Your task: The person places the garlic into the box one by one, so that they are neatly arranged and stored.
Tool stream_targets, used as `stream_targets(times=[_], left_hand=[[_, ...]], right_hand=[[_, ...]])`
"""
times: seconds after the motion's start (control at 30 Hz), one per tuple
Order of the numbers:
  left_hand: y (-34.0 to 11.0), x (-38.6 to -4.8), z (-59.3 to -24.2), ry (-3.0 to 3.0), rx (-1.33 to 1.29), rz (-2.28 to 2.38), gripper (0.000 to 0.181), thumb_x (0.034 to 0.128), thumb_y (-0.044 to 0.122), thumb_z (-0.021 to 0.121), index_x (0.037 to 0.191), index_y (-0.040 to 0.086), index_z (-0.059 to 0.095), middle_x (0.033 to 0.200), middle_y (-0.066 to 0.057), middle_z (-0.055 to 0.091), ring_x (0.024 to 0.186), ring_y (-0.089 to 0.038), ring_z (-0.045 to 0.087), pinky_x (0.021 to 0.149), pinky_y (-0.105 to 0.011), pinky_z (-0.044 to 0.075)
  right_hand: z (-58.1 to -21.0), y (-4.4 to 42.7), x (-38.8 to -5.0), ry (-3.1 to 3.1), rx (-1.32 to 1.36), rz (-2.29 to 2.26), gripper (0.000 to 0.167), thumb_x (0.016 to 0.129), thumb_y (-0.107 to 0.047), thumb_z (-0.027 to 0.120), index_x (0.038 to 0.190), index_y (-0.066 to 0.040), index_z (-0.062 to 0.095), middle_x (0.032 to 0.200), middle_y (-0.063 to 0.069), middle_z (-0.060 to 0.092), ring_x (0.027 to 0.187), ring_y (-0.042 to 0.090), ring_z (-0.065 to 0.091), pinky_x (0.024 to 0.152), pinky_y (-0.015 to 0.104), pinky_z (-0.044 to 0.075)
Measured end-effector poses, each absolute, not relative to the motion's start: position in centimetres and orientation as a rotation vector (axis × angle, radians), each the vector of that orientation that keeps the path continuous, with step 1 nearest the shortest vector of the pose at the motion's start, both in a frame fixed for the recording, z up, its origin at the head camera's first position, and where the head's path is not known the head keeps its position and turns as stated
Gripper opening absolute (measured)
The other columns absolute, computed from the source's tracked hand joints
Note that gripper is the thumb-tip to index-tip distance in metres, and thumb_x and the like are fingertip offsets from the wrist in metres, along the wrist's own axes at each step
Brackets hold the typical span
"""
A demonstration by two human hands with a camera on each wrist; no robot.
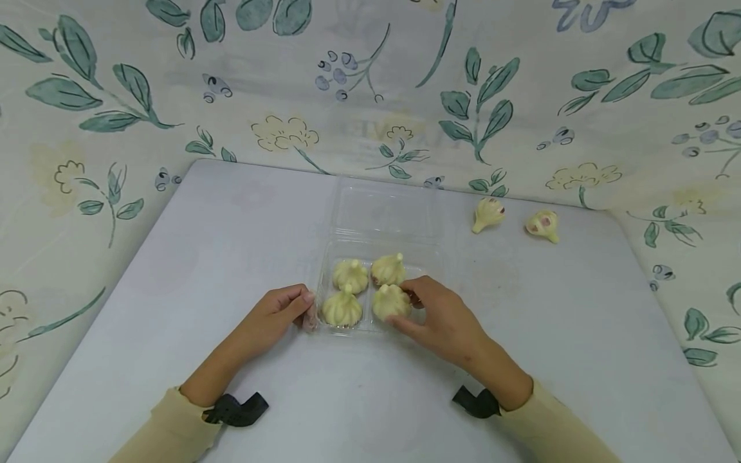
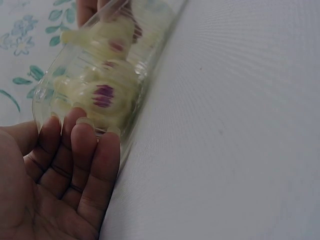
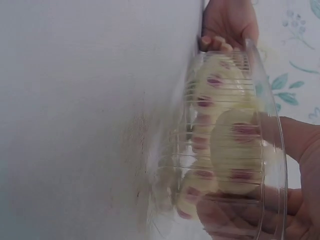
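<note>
A clear plastic clamshell box (image 1: 325, 257) lies on the table with its lid (image 1: 384, 209) folded back. At its left edge my left hand (image 1: 278, 315) pinches the rim; in the left wrist view the fingertips (image 2: 107, 145) press against the side wall. Garlic bulbs stand inside: one back left (image 1: 350, 278), one front left (image 1: 341, 310), one back right (image 1: 388, 270). My right hand (image 1: 446, 325) grips the front right garlic bulb (image 1: 390, 302) between thumb and fingers, within the box. Through the wall in the right wrist view, this bulb (image 3: 235, 150) shows purple marks.
Two more garlic bulbs lie near the table's back edge on the right, one (image 1: 489, 214) tipped over and another (image 1: 543, 226) beside it. The white table (image 1: 173, 257) meets a floral cloth (image 1: 347, 96) behind. A black strap (image 1: 237, 409) sits on each wrist.
</note>
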State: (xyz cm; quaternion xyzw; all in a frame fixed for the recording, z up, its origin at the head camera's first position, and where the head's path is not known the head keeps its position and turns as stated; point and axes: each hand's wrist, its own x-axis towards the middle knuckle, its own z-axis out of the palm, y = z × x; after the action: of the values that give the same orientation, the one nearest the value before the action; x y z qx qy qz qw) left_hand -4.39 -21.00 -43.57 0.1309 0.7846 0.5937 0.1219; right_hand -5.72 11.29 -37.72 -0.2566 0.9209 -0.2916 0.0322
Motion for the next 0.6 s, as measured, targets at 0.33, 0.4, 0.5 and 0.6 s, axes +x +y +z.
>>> stream_targets(times=[0.33, 0.4, 0.5, 0.6], left_hand=[[-21.00, -4.41, -43.66, 2.288, 0.387, 1.737, 0.031, 0.1130, 0.021, 0.050, 0.091, 0.005, 0.064, 0.085, -0.007, 0.065, 0.082, -0.020, 0.062, 0.076, -0.031, 0.054], [-21.00, -4.40, -43.64, 2.288, 0.391, 1.736, 0.031, 0.1130, 0.021, 0.050, 0.091, 0.005, 0.064, 0.085, -0.007, 0.065, 0.082, -0.020, 0.062, 0.076, -0.031, 0.054], [-21.00, -4.37, -43.59, 2.291, 0.389, 1.733, 0.030, 0.1129, 0.021, 0.050, 0.091, 0.006, 0.064, 0.085, -0.007, 0.065, 0.082, -0.020, 0.062, 0.076, -0.031, 0.054], [-21.02, -4.36, -43.58, 2.295, 0.392, 1.731, 0.030, 0.1130, 0.021, 0.050, 0.091, 0.006, 0.064, 0.085, -0.007, 0.066, 0.082, -0.020, 0.062, 0.076, -0.031, 0.054]], right_hand=[[-37.67, 10.58, -5.90, 2.796, -0.738, -0.851, 0.054, 0.090, -0.035, 0.085, 0.131, -0.005, 0.065, 0.114, 0.002, 0.068, 0.098, 0.019, 0.067, 0.082, 0.035, 0.056], [-37.67, 10.48, -5.93, 2.789, -0.730, -0.850, 0.053, 0.090, -0.034, 0.086, 0.130, -0.006, 0.066, 0.114, 0.002, 0.069, 0.098, 0.018, 0.067, 0.082, 0.035, 0.056], [-37.72, 10.36, -5.98, 2.785, -0.728, -0.856, 0.052, 0.089, -0.033, 0.086, 0.129, -0.006, 0.067, 0.112, 0.001, 0.069, 0.096, 0.018, 0.067, 0.082, 0.034, 0.056], [-37.79, 10.25, -6.05, 2.788, -0.733, -0.856, 0.050, 0.089, -0.032, 0.087, 0.127, -0.007, 0.068, 0.111, 0.000, 0.070, 0.095, 0.017, 0.067, 0.080, 0.033, 0.056]])
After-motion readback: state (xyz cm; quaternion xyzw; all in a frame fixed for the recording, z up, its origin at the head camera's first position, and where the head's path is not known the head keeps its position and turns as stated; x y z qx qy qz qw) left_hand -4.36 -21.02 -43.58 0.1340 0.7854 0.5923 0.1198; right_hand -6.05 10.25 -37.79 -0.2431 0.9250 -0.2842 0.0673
